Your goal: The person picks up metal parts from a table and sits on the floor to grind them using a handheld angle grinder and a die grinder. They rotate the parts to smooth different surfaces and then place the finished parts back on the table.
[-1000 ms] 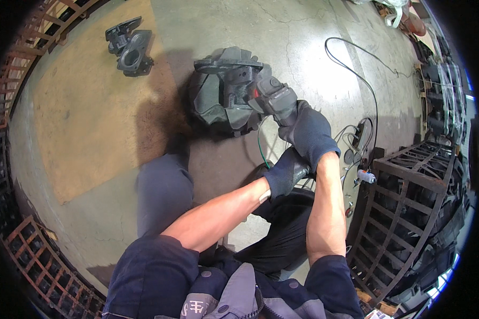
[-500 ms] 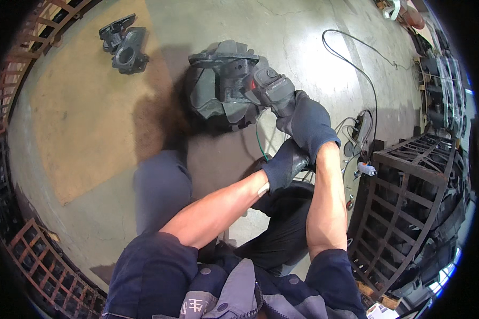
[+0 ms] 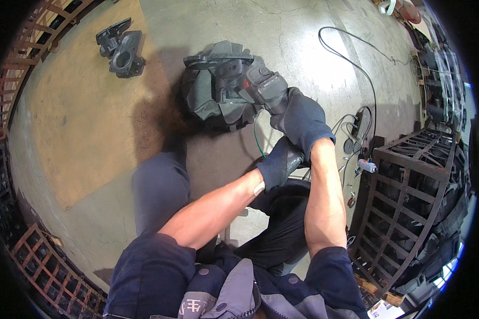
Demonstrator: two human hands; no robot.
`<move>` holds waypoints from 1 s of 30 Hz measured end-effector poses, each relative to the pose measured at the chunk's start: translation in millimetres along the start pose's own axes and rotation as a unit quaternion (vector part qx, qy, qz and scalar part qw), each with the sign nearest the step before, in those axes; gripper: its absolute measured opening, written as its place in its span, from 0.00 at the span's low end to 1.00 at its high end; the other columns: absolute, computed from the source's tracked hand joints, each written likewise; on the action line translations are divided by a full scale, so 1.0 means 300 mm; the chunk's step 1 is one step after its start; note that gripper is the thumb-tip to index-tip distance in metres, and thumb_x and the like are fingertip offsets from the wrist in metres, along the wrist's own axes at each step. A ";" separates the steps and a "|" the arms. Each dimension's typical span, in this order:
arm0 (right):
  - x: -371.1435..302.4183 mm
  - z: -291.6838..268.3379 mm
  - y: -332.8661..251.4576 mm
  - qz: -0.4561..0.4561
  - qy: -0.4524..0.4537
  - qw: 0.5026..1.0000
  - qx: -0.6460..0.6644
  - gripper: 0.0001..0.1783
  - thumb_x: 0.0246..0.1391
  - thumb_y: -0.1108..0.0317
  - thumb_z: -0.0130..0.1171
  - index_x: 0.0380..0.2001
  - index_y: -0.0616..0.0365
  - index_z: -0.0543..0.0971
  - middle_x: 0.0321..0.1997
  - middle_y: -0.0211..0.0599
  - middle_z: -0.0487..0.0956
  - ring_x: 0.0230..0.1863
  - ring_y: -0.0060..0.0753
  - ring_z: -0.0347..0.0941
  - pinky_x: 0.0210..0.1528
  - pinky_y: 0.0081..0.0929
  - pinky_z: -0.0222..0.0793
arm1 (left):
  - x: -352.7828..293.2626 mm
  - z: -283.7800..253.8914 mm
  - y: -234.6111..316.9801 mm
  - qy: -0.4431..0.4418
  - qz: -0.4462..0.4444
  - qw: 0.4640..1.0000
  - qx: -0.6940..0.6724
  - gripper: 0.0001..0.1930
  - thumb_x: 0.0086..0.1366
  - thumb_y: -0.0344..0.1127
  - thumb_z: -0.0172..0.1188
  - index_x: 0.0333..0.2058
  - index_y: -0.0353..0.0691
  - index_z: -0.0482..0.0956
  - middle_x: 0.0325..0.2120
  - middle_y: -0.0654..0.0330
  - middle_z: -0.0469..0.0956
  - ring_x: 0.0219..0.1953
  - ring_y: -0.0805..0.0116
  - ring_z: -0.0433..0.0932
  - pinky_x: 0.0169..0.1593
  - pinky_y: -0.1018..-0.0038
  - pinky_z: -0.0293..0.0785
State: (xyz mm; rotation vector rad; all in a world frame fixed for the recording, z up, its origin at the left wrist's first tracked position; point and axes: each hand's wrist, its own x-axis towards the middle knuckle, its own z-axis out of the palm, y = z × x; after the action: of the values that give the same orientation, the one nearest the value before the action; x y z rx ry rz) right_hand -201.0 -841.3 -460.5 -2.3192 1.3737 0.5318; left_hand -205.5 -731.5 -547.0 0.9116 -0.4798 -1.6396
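Observation:
A large dark cast-metal housing (image 3: 213, 87) stands on the floor ahead of me. My gloved right hand (image 3: 302, 118) is closed round a dark grey power tool (image 3: 266, 87) with a red accent. The tool's near end overlaps the housing's right side; I cannot tell where its working tip touches. Just below and left of that hand, my gloved left hand (image 3: 281, 164) is curled closed, its fingers mostly turned away, and what it grips is hidden. A thin green wire (image 3: 258, 139) runs between the housing and my left hand.
Two smaller dark metal castings (image 3: 126, 56) lie on a tan floor patch at upper left. To the right are a black cable (image 3: 375, 95), a power strip (image 3: 363, 123), a small spray can (image 3: 366, 166) and a metal cage bin (image 3: 404, 207). Another rusty cage (image 3: 48, 260) stands lower left.
The whole view has shifted slightly, so the housing, tool and both hands appear a little further left. Both hands keep the same hold.

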 end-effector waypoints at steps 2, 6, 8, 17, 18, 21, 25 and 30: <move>-0.004 -0.004 -0.007 0.004 0.003 1.000 0.000 0.32 0.39 0.58 0.69 0.48 0.63 0.76 0.40 0.56 0.83 0.44 0.57 0.81 0.50 0.42 0.75 | 0.008 -0.006 -0.031 0.000 -0.014 0.994 -0.106 0.16 0.71 0.23 0.52 0.56 0.31 0.70 0.51 0.58 0.76 0.53 0.74 0.73 0.56 0.76 0.73; -0.004 0.000 0.000 0.003 0.007 1.000 -0.006 0.32 0.39 0.58 0.69 0.48 0.63 0.76 0.39 0.57 0.83 0.44 0.57 0.81 0.50 0.42 0.76 | 0.019 -0.008 -0.052 -0.014 -0.028 0.986 -0.167 0.16 0.71 0.24 0.52 0.57 0.31 0.68 0.53 0.58 0.74 0.53 0.74 0.73 0.57 0.76 0.73; -0.004 0.003 -0.004 -0.009 0.009 1.000 0.008 0.32 0.39 0.58 0.69 0.48 0.64 0.76 0.39 0.57 0.83 0.44 0.57 0.81 0.50 0.42 0.76 | 0.010 -0.016 -0.050 -0.018 -0.013 0.983 -0.180 0.17 0.71 0.24 0.52 0.58 0.32 0.68 0.54 0.58 0.73 0.54 0.73 0.73 0.58 0.76 0.72; -0.022 -0.009 -0.008 0.007 -0.019 1.000 0.004 0.29 0.42 0.58 0.68 0.46 0.65 0.76 0.41 0.59 0.83 0.46 0.59 0.81 0.51 0.44 0.76 | -0.018 -0.011 0.018 -0.045 -0.007 0.992 0.115 0.22 0.71 0.26 0.54 0.61 0.31 0.63 0.58 0.54 0.71 0.61 0.70 0.68 0.65 0.72 0.65; -0.027 -0.004 -0.001 0.009 -0.019 1.000 -0.002 0.29 0.43 0.58 0.68 0.46 0.65 0.76 0.41 0.59 0.83 0.46 0.58 0.81 0.51 0.44 0.76 | -0.014 -0.007 -0.003 -0.043 -0.012 0.993 0.109 0.22 0.71 0.27 0.54 0.61 0.30 0.63 0.58 0.53 0.71 0.61 0.70 0.67 0.65 0.72 0.65; -0.033 -0.006 -0.004 0.010 -0.020 1.000 -0.015 0.30 0.42 0.58 0.68 0.47 0.65 0.75 0.40 0.58 0.83 0.46 0.58 0.81 0.50 0.44 0.76 | -0.005 -0.002 -0.056 -0.038 -0.002 0.994 0.105 0.24 0.70 0.27 0.55 0.62 0.29 0.62 0.59 0.52 0.70 0.62 0.69 0.67 0.66 0.72 0.64; -0.024 0.003 0.000 0.015 -0.026 1.000 -0.006 0.33 0.40 0.59 0.69 0.49 0.63 0.74 0.40 0.56 0.83 0.45 0.57 0.81 0.50 0.43 0.75 | -0.007 0.002 -0.069 0.004 0.065 0.993 0.096 0.17 0.68 0.24 0.56 0.54 0.28 0.68 0.50 0.56 0.75 0.51 0.74 0.72 0.56 0.74 0.71; -0.009 0.006 -0.009 -0.002 -0.015 1.000 0.019 0.31 0.40 0.59 0.68 0.48 0.63 0.75 0.40 0.57 0.83 0.45 0.57 0.81 0.51 0.43 0.75 | 0.012 -0.002 -0.095 0.035 0.061 0.996 -0.063 0.14 0.67 0.23 0.55 0.51 0.28 0.71 0.45 0.57 0.78 0.47 0.75 0.74 0.53 0.74 0.74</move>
State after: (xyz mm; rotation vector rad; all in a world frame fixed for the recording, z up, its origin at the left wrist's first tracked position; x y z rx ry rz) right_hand -199.9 -837.1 -460.2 -2.2755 1.3535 0.5323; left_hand -223.4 -727.1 -569.1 0.8266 -0.3731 -1.5050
